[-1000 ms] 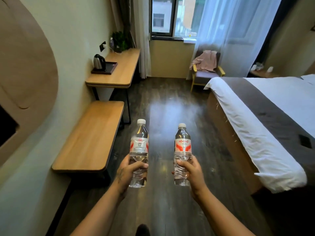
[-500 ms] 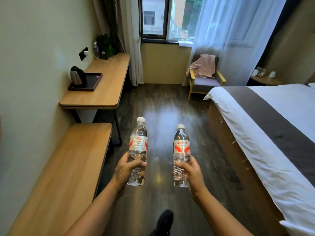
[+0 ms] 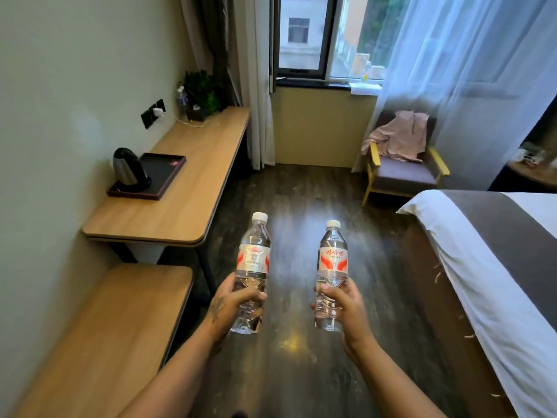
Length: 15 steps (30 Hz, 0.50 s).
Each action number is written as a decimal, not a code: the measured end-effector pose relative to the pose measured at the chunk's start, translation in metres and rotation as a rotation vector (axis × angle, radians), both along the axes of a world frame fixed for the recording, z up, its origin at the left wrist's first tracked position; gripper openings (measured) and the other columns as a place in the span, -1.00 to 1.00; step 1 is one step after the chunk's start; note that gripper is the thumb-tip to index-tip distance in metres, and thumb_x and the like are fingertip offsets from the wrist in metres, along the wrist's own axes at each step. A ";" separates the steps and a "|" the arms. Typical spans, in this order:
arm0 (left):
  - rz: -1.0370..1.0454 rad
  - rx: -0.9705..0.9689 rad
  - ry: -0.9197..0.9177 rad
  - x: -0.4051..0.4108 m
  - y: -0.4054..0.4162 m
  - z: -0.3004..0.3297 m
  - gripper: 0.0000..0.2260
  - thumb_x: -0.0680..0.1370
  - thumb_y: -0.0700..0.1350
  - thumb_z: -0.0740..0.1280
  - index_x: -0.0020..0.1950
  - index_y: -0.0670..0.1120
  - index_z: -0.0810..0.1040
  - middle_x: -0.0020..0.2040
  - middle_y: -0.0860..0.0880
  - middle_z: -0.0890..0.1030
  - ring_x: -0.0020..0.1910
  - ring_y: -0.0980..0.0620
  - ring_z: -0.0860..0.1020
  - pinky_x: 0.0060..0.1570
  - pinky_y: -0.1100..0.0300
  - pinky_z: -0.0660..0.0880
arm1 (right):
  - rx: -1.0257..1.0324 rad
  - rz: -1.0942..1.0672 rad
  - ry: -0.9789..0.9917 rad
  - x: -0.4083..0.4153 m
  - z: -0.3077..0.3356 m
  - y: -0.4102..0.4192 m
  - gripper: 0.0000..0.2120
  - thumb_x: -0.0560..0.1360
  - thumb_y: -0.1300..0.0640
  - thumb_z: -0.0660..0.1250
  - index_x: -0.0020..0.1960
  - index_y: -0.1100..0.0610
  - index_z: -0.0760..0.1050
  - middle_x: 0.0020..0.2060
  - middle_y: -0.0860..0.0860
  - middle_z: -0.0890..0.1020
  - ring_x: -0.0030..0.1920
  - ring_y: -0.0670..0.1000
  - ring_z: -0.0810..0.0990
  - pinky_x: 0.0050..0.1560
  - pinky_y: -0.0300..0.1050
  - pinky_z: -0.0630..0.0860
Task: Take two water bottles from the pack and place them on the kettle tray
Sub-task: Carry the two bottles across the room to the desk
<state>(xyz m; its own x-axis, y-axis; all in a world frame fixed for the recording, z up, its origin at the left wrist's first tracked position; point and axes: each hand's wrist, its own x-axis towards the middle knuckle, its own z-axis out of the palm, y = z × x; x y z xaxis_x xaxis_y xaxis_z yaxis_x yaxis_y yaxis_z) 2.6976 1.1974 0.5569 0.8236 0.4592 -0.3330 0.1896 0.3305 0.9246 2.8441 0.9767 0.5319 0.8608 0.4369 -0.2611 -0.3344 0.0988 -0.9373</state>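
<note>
Head view: left hand wrapped round lower half of left water bottle, right hand wrapped round lower half of right water bottle. Both bottles upright, white caps on, red-and-white labels, held side by side over dark wood floor, apart from each other. Kettle tray sits on wooden desk against left wall, ahead-left of bottles, well apart. Steel kettle stands on tray's near end; far end bare. Bed at right.
</note>
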 end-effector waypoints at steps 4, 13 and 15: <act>0.022 0.005 -0.008 0.092 0.055 -0.009 -0.31 0.14 -0.10 0.61 0.28 -0.13 0.64 -0.05 -0.15 0.81 -0.12 -0.14 0.78 -0.16 0.03 0.69 | -0.011 0.021 -0.020 0.089 -0.003 0.054 -0.44 0.34 0.04 0.56 0.30 0.12 0.54 0.17 0.38 0.67 -0.03 0.26 0.72 0.00 0.18 0.71; -0.005 -0.027 0.001 0.293 0.206 -0.029 -0.26 0.15 -0.07 0.65 0.33 -0.10 0.62 0.05 -0.17 0.81 -0.04 -0.17 0.79 -0.10 -0.01 0.69 | -0.036 -0.033 -0.005 0.278 -0.011 0.198 -0.38 0.28 0.00 0.60 0.28 0.17 0.56 0.15 0.44 0.65 -0.07 0.28 0.70 -0.01 0.23 0.69; -0.017 -0.010 0.005 0.336 0.239 -0.026 -0.26 0.17 -0.07 0.64 0.35 -0.12 0.61 0.02 -0.16 0.80 -0.06 -0.16 0.78 -0.08 -0.04 0.67 | -0.032 -0.053 -0.004 0.319 -0.006 0.226 -0.46 0.33 0.09 0.56 0.27 0.19 0.56 0.15 0.46 0.64 -0.03 0.33 0.66 0.10 0.33 0.63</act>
<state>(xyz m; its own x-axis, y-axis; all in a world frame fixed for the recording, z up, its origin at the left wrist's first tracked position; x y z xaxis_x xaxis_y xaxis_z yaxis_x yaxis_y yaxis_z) 3.0332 1.4363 0.5310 0.8297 0.4416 -0.3415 0.1995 0.3368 0.9202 3.1632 1.2025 0.5257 0.8837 0.3819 -0.2707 -0.3259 0.0868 -0.9414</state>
